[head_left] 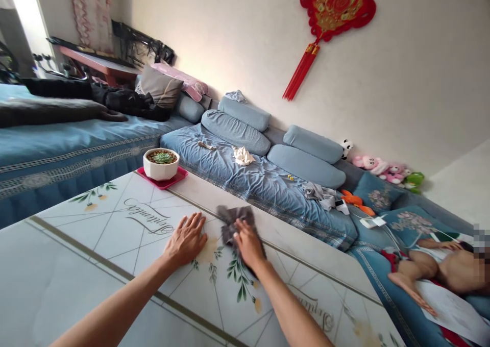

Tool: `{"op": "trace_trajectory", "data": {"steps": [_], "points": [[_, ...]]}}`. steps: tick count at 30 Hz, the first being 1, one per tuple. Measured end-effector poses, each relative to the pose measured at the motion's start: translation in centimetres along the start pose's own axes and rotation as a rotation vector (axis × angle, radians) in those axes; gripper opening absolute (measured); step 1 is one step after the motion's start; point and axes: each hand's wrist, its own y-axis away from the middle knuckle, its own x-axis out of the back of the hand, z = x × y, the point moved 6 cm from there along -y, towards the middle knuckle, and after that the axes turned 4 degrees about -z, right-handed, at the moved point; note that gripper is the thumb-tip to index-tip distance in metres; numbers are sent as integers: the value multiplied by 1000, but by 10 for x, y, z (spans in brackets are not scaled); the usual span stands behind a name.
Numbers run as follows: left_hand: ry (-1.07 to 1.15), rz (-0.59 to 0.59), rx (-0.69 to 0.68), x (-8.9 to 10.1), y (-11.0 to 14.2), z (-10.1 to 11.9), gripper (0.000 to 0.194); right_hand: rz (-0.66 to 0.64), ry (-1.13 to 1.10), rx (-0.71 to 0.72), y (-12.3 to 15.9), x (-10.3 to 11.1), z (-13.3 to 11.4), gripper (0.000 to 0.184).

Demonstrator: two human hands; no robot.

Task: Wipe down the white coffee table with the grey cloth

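My right hand point(248, 242) presses a dark grey cloth point(234, 219) against the white tabletop point(126, 245), its fingers bent over the fabric. Part of the cloth is hidden beneath the hand. To its left, my left hand point(186, 240) lies flat on the table with the fingers stretched out and nothing in them. The tabletop has a printed pattern of lines, leaves and lettering. At the table's far left corner, a white pot point(161, 166) with a green succulent stands on a pink-red tray point(168, 182).
Behind the table runs a blue covered sofa point(245, 183) with bolsters, a crumpled white cloth point(243, 156) and grey clothes point(319, 195). A person point(440, 270) reclines on the sofa at the right. Plush toys point(394, 171) line its back. A red knot ornament point(339, 5) hangs on the wall.
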Motion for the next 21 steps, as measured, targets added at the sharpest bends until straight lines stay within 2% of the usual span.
{"op": "trace_trajectory", "data": {"steps": [2,3,6,8,10,13,15,17,19,21], "points": [[1,3,4,1,0,-1,62,-47,-13,94,7,-9,-16,51],[-1,-5,8,1,0,-1,62,-46,-11,89,7,-3,-12,49],[-9,-53,22,6,0,1,64,36,10,-86,-3,35,32,44],[-4,-73,20,9,1,4,65,87,10,-166,-11,44,51,49],[7,-72,26,13,1,6,66,74,-9,-136,-12,28,40,53],[25,-70,34,14,1,7,66,-33,-72,101,3,-12,-7,53],[29,-69,31,14,1,6,65,-112,-90,201,9,-19,-15,52],[28,-69,30,12,1,5,65,-115,-63,122,0,-2,10,52],[26,-64,32,11,1,4,66,-50,-14,-49,-13,26,44,53],[21,-56,24,10,1,4,66,8,21,-131,-20,38,53,56]]}}
